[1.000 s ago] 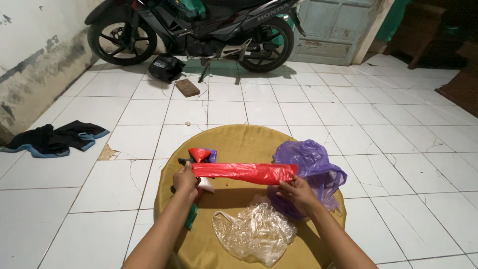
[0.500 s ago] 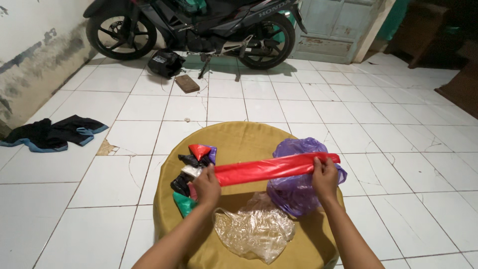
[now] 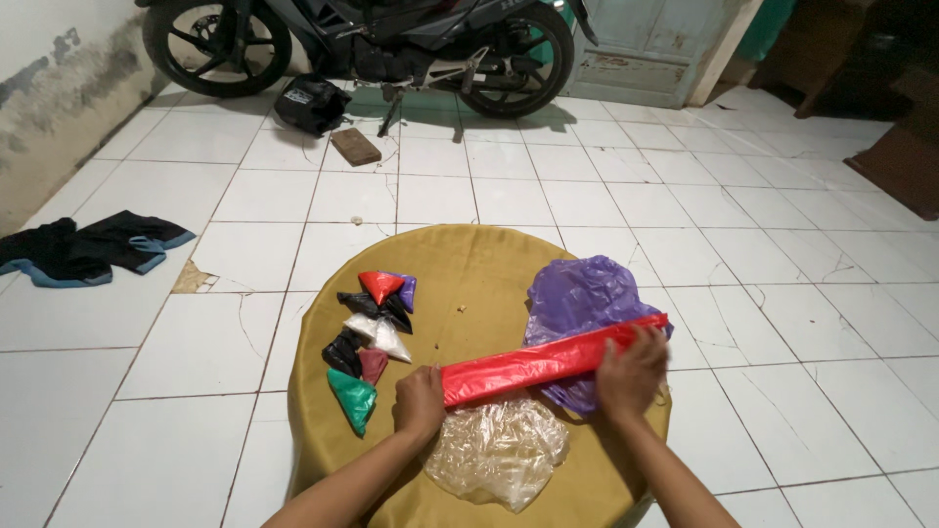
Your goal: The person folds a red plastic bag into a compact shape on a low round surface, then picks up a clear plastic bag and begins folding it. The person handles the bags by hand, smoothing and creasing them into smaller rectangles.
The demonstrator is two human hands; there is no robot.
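Over the round table (image 3: 469,264), both hands' fingers grip a folded red bag (image 3: 548,360).

Folded strip (image 3: 548,360) on table (image 3: 469,264), triangle packets (image 3: 370,337) left, crumpled bag (image 3: 582,298) behind

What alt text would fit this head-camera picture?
Two hands, left hand and right hand, hold a folded red plastic bag flat on a round yellow-brown table, beside small folded bag triangles, a purple bag and a clear bag.

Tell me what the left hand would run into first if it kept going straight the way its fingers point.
Likely the dark red folded triangle, nearest of the folded bags ahead of the left hand; its exact heading is hard to judge.
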